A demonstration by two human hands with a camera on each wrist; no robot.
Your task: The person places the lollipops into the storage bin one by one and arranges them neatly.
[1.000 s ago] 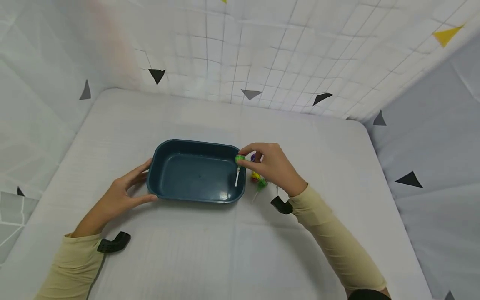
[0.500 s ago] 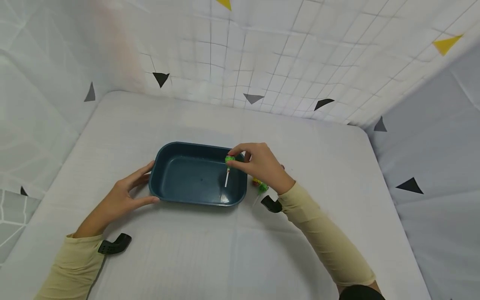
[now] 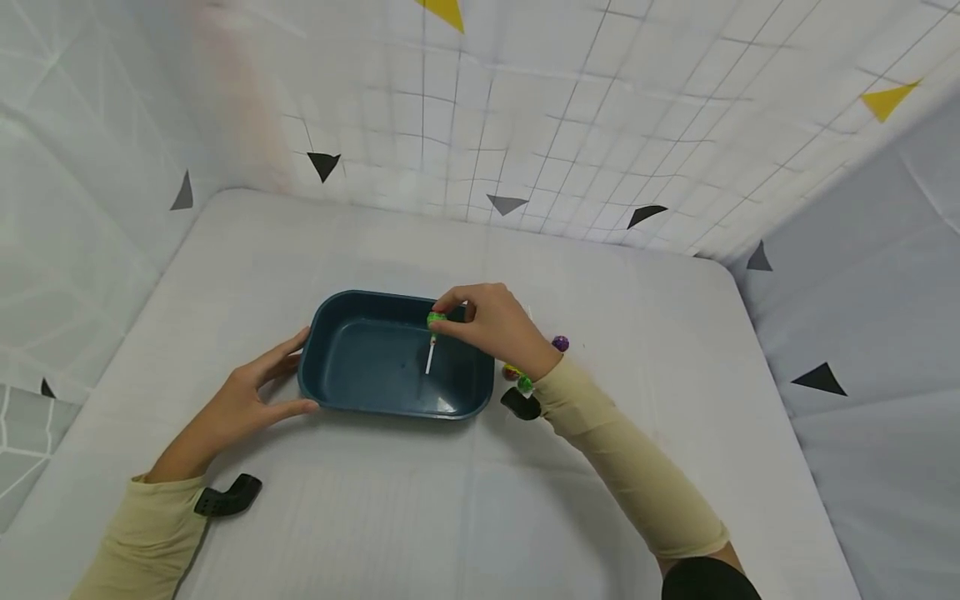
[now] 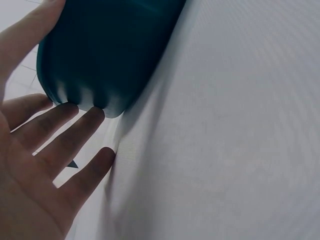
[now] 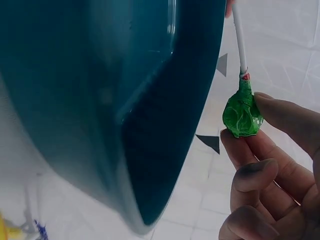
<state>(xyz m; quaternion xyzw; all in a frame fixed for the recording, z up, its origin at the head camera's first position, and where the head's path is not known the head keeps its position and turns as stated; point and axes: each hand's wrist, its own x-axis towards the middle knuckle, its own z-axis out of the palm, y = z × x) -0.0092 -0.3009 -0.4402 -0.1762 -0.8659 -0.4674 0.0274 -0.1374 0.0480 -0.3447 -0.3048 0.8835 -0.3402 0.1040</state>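
Observation:
A dark teal plastic basin (image 3: 367, 367) lies on the white-covered table. My left hand (image 3: 243, 398) rests its spread, nearly straight fingers and thumb against the basin's left end; the left wrist view shows several fingertips (image 4: 95, 114) touching its wall. Over the basin's right half, my right hand (image 3: 495, 321) pinches a green-wrapped lollipop (image 3: 436, 320) by its head, between thumb and fingers. Its white stick points down toward the basin floor in the head view. In the right wrist view the lollipop's green wrapper (image 5: 243, 115) shows clearly, apart from the basin wall.
Right of the basin, partly behind the right wrist, lie a purple lollipop (image 3: 560, 342), a yellow and red one (image 3: 511, 372) and another green one (image 3: 525, 383). White sheets with black, grey and yellow triangles stand around the table. Black wrist mounts (image 3: 228, 496) stick out below the hands.
My right hand has carried the green lollipop left, from the basin's right rim to over its interior. The purple lollipop has come into view behind it. My left hand keeps its place at the basin.

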